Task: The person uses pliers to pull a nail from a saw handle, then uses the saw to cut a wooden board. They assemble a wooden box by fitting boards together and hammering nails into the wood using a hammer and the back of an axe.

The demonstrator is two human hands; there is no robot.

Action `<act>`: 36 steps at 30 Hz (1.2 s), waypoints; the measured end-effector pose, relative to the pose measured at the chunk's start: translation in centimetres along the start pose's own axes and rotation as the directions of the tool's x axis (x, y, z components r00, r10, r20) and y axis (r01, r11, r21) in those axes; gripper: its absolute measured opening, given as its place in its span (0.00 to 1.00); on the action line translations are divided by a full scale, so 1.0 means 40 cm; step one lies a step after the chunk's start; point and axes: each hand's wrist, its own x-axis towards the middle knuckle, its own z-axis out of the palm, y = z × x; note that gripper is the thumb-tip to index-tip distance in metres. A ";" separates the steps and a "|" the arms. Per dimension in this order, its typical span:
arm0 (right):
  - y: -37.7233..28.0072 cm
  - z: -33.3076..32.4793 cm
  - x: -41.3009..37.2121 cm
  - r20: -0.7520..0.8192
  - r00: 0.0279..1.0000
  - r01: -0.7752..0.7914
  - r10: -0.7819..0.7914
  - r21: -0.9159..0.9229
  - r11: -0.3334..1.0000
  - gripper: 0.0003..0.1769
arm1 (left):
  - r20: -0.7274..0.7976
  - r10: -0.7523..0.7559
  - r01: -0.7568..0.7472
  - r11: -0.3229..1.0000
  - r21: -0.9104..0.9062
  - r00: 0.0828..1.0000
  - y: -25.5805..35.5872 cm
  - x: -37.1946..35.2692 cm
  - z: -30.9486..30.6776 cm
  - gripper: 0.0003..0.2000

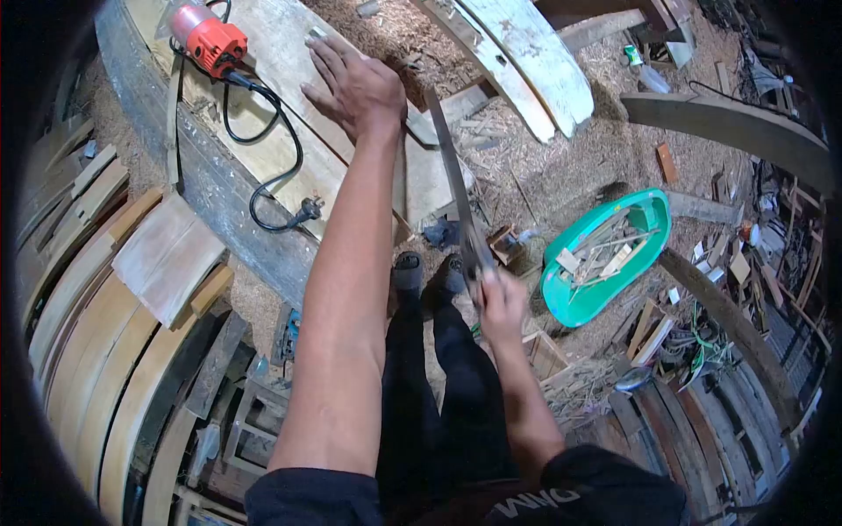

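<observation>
My right hand [502,307] is closed around the handle of a handsaw [457,180], at the middle right of the view. Its long blade points up and away, the far end beside the edge of a wooden board [289,66]. My left hand [358,88] lies on that board with fingers stretched out and apart, pressing on the wood. What sits under the palm is hidden. Left of this hand, a red power tool [209,42] rests on the boards, its black cord and plug [307,210] trailing over them.
A green tub [561,307] of wood scraps stands on the sawdust-covered floor to the right. Pale planks [526,66] lie beyond the blade. Stacked curved planks [96,351] fill the left side, with a curved beam [728,127] at the right. My feet [408,272] are below the saw.
</observation>
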 end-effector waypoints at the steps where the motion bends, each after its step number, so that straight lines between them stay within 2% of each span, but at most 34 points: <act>1: -0.021 0.020 0.068 0.013 1.000 0.009 -0.008 -0.028 1.000 0.23 | -0.006 -0.001 0.001 1.000 -0.008 1.000 0.002 0.001 0.000 0.32; 2: -0.024 0.052 0.133 -0.010 0.999 0.046 -0.045 0.015 0.999 0.24 | 0.000 -0.006 0.006 1.000 -0.005 1.000 0.001 0.000 0.000 0.32; 4: -0.028 0.047 0.109 0.009 1.000 0.016 -0.016 0.013 1.000 0.24 | 0.006 -0.008 0.008 1.000 0.005 1.000 -0.001 -0.003 -0.001 0.32; 6: -0.021 0.018 0.024 0.007 0.999 -0.032 0.032 0.056 0.998 0.24 | 0.009 0.001 -0.001 1.000 0.005 1.000 0.000 0.000 0.001 0.32; 9: 0.008 -0.011 -0.049 -0.012 1.000 0.009 -0.008 0.044 0.999 0.23 | 0.009 -0.018 0.018 1.000 0.014 1.000 0.003 0.002 0.000 0.31; 10: 0.009 -0.005 -0.006 -0.010 0.999 0.033 -0.034 -0.050 0.998 0.23 | 0.022 -0.010 0.009 1.000 0.017 1.000 -0.001 -0.012 -0.002 0.31; 13: -0.043 0.060 0.161 -0.011 1.000 0.019 -0.020 -0.030 0.999 0.23 | 0.010 -0.005 0.005 1.000 0.018 1.000 -0.004 -0.007 -0.001 0.32; 19: -0.026 -0.001 -0.041 -0.013 1.000 -0.014 0.015 0.080 0.997 0.23 | -0.012 0.001 -0.001 1.000 0.017 1.000 -0.006 0.010 0.005 0.32; 20: -0.011 -0.005 -0.011 -0.020 0.999 0.033 -0.034 -0.042 0.999 0.23 | -0.008 0.008 -0.008 1.000 0.007 1.000 -0.009 0.002 0.008 0.31; 23: -0.036 0.053 0.148 -0.013 1.000 0.003 -0.003 0.013 1.000 0.23 | -0.020 0.010 -0.010 1.000 -0.028 1.000 -0.010 -0.009 0.008 0.31; 26: -0.027 0.028 0.036 -0.037 0.999 0.006 -0.010 -0.108 0.994 0.24 | -0.011 0.003 -0.003 1.000 -0.025 1.000 -0.003 -0.001 0.006 0.31; 29: 0.025 -0.006 -0.065 -0.048 0.999 0.014 -0.010 0.077 0.997 0.24 | 0.011 -0.009 0.009 1.000 0.004 1.000 0.002 0.000 0.000 0.31; 31: -0.024 0.018 0.025 -0.022 1.000 0.022 -0.021 0.006 1.000 0.23 | 0.023 0.001 -0.001 1.000 -0.002 1.000 -0.009 -0.017 0.005 0.31; 32: -0.014 0.037 0.097 0.011 1.000 0.005 -0.006 0.064 0.998 0.23 | 0.000 0.004 -0.004 1.000 -0.012 1.000 -0.006 -0.001 0.010 0.31; 33: -0.021 0.064 0.142 -0.026 0.999 0.036 -0.036 -0.001 0.999 0.23 | 0.002 -0.001 0.001 1.000 -0.004 1.000 -0.005 -0.004 0.004 0.31; 35: -0.061 0.064 0.109 -0.025 0.993 0.109 -0.112 -0.086 0.990 0.23 | 0.004 -0.003 0.003 1.000 0.006 1.000 0.002 -0.001 -0.002 0.31; 36: -0.041 0.042 0.052 -0.028 0.997 0.077 -0.078 -0.049 0.996 0.23 | 0.010 -0.004 0.004 1.000 0.009 1.000 0.007 -0.004 -0.002 0.31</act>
